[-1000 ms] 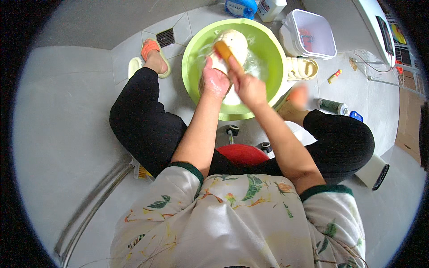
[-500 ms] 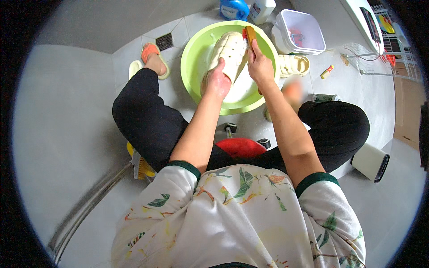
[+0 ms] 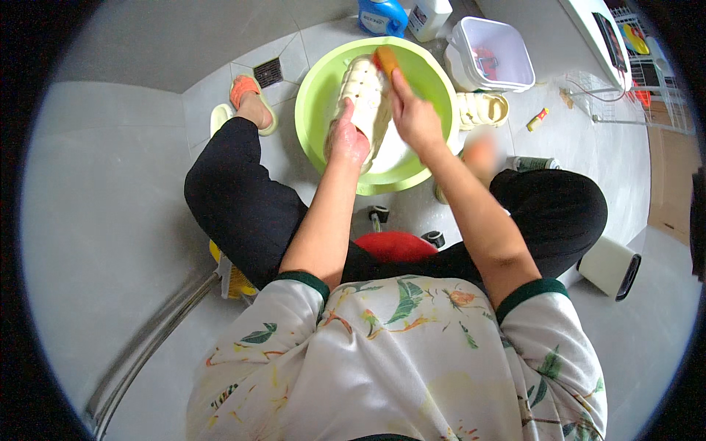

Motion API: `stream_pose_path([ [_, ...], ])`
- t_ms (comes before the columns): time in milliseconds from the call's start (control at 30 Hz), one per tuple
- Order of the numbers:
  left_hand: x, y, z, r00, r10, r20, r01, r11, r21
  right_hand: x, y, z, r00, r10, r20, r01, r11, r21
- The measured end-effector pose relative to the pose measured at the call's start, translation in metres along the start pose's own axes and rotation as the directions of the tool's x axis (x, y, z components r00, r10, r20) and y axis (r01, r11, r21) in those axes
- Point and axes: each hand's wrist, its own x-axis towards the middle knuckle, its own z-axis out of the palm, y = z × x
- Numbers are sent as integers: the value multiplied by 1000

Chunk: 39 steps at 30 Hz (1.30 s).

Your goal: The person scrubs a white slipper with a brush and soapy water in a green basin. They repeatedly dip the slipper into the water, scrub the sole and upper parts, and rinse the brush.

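Note:
A cream clog point(image 3: 367, 92) with holes in its upper is held over a light green basin point(image 3: 312, 140). My left hand point(image 3: 348, 136) grips it at the heel opening, with the toe pointing away from me. In my right hand point(image 3: 416, 117) is a scrubbing brush point(image 3: 387, 62) with an orange-brown back and red bristles. The bristles are at the toe end of the clog, on its right side; motion blurs them, so contact is hard to judge. Whitish suds or water lie in the basin beneath.
A second cream clog point(image 3: 483, 110) lies right of the basin. Behind stand a blue bottle point(image 3: 382, 18), a white bottle point(image 3: 429, 18) and a white square bucket point(image 3: 507, 55). A red stool seat point(image 3: 395, 247) is under me. A white bin point(image 3: 610, 268) lies at the right.
The brush and my right hand have moved left onto the clog's toe end. My left hand and the clog have shifted slightly left, and the clog has tilted.

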Motion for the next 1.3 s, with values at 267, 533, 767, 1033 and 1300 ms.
stream_pose_path([
  [267, 1, -7, -2, 1000, 15, -17, -13, 993, 115, 16, 8, -8, 989, 138, -49, -140, 990, -29],
  [533, 7, -5, -17, 998, 36, 42, -41, 991, 129, -27, -18, -1, 1000, 19, 12, -18, 998, -61],
  [767, -18, 0, 4, 1000, 2, 11, -2, 997, 76, -73, -25, 4, 997, -71, 31, 71, 997, 3],
  [1033, -16, -3, 3, 994, 7, -105, 15, 978, 206, -50, -8, -19, 976, -209, 70, 220, 932, -289],
  [1300, -26, -14, 21, 996, -40, -84, 65, 942, 328, -18, -2, -30, 989, -116, 96, 143, 918, -369],
])
